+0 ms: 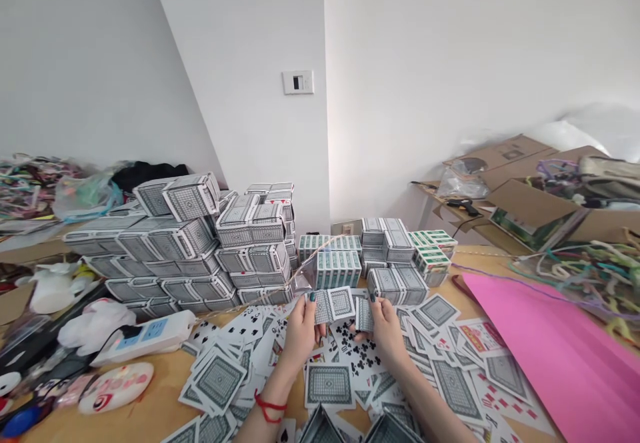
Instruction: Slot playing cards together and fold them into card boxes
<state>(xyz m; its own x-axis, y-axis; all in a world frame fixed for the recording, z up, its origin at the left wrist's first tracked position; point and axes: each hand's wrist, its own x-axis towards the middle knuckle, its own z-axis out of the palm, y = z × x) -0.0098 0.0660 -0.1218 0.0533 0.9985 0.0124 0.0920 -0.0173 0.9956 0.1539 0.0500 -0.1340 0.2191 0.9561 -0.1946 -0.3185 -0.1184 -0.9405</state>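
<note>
My left hand (299, 330) pinches grey-backed playing cards (320, 307), thumb on top. A white-bordered card (342, 302) sticks out from them toward the right. Between the thumb and fingers of my right hand (386, 332) is another grey-backed playing card (365, 316). The two hands are a little apart, above loose cards spread over the wooden table. A face-down card (329, 386) lies between my forearms, and a clubs card (353, 346) shows face up beneath my hands. At the bottom edge, folded card pieces (323, 428) stand up, partly cut off.
Stacked blocks made of cards (185, 240) rise at the back left; smaller blocks (399, 285) and green-patterned blocks (339, 268) stand behind my hands. A power strip (145, 340) and computer mouse (116, 388) lie left. Pink sheet (545, 350) and open cardboard box (540, 213) are right.
</note>
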